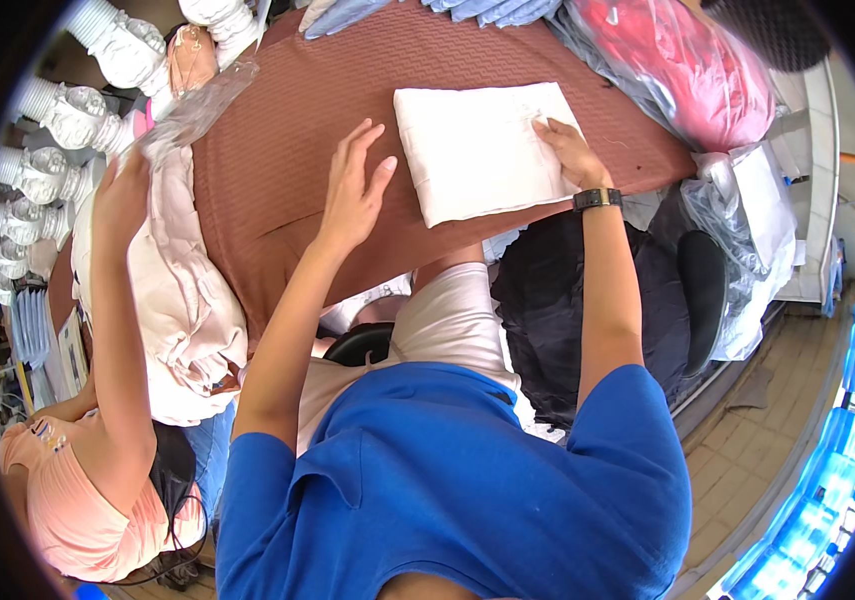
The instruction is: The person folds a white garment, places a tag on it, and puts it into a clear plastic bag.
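The right hand [569, 150] presses flat on a white cloth [482, 150]; its fingertips blur. The left hand [352, 190] hovers, fingers spread, over the brown table [267, 170].

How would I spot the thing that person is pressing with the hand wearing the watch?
Find the big brown-covered table. Near its far right side lies a flat folded white cloth, with the right hand resting on its edge. It is the only white rectangle there; the neighbouring bundles are pink.

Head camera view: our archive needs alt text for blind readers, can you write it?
A person in a blue shirt presses the right hand on a folded white cloth lying on a brown table cover, with the left hand open above the cover beside it. A co-worker's hand at left handles pale pink fabric.
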A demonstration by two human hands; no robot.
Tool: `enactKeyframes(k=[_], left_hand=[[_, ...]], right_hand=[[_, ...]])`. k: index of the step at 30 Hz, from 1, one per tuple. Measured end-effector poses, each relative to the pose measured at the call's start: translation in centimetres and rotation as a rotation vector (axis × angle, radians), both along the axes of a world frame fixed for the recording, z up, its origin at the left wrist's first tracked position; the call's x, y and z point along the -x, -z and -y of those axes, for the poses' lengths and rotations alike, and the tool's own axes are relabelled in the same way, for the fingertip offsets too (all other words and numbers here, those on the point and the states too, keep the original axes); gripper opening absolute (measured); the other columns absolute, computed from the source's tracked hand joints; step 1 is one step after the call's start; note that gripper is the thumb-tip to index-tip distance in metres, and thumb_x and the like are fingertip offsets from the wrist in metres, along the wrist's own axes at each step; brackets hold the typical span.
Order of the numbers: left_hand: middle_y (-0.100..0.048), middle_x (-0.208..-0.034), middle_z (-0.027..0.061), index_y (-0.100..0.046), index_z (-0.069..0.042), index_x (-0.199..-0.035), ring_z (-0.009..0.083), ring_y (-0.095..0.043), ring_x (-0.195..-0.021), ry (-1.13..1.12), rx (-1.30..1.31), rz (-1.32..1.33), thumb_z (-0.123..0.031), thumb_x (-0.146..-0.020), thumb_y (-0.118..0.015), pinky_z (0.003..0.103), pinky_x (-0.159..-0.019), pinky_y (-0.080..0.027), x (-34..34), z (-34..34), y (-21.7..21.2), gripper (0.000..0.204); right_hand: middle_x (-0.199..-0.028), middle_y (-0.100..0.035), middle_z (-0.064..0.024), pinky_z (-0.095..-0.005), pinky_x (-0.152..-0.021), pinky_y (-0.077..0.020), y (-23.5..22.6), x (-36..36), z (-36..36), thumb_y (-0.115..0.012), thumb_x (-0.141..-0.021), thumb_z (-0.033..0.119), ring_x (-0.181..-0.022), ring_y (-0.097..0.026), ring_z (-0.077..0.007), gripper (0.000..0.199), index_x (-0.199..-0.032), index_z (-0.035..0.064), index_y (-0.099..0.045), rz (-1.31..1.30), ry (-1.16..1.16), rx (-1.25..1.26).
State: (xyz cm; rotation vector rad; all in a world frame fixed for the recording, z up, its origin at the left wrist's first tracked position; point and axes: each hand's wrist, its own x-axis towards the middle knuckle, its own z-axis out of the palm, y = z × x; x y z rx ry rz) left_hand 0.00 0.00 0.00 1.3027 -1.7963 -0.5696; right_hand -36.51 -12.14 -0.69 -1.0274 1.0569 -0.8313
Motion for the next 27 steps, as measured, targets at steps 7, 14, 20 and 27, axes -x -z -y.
enactKeyframes(k=[7, 14, 20, 27], left_hand=[[-0.03, -0.159, 0.0243, -0.04, -0.006, -0.15, 0.0433, -0.03, -0.146, -0.104, -0.073, 0.062, -0.03, -0.104, -0.06, 0.053, -0.12, -0.03, 3.4, 0.2, 0.5, 0.056], [-0.045, -0.143, 0.0196, -0.049, -0.003, -0.142, 0.0344, -0.049, -0.126, -0.166, 0.0, 0.012, -0.021, -0.101, -0.065, 0.046, -0.107, -0.043, 5.0, 0.6, 0.5, 0.048], [-0.054, -0.134, 0.0149, -0.056, -0.002, -0.136, 0.024, -0.06, -0.109, -0.103, -0.164, -0.187, -0.018, -0.101, -0.066, 0.04, -0.094, -0.052, 5.4, -0.4, -1.0, 0.04], [-0.049, -0.149, 0.0192, -0.039, 0.002, -0.152, 0.0284, -0.06, -0.123, 0.034, -0.58, -0.933, -0.047, -0.108, -0.049, 0.043, -0.104, -0.05, 2.0, -0.9, -4.2, 0.067]], right_hand=[[-0.113, -0.074, -0.0158, -0.0318, -0.079, -0.0594, -2.9, 0.5, -1.2, -0.067, -0.101, 0.024, -0.091, -0.072, -0.0196, 0.043, -0.133, -0.0041, -0.061, -0.485, 0.084, 0.198], [-0.089, -0.079, -0.0133, -0.0357, -0.076, -0.0587, -0.3, 4.0, -0.2, -0.075, -0.088, 0.023, -0.083, -0.077, -0.0239, 0.025, -0.104, 0.0037, -0.078, -0.856, 0.284, 0.455], [-0.1, -0.077, -0.0184, -0.0375, -0.08, -0.0564, -0.8, 0.1, -1.9, -0.078, -0.086, 0.031, -0.09, -0.074, -0.0293, 0.035, -0.106, 0.0023, -0.077, -0.964, 0.137, 0.348], [-0.097, -0.072, -0.0135, -0.0364, -0.077, -0.0534, -7.9, -8.3, -2.5, -0.073, -0.091, 0.026, -0.09, -0.068, -0.02, 0.038, -0.115, -0.0022, -0.066, -0.549, -0.035, 0.833]])
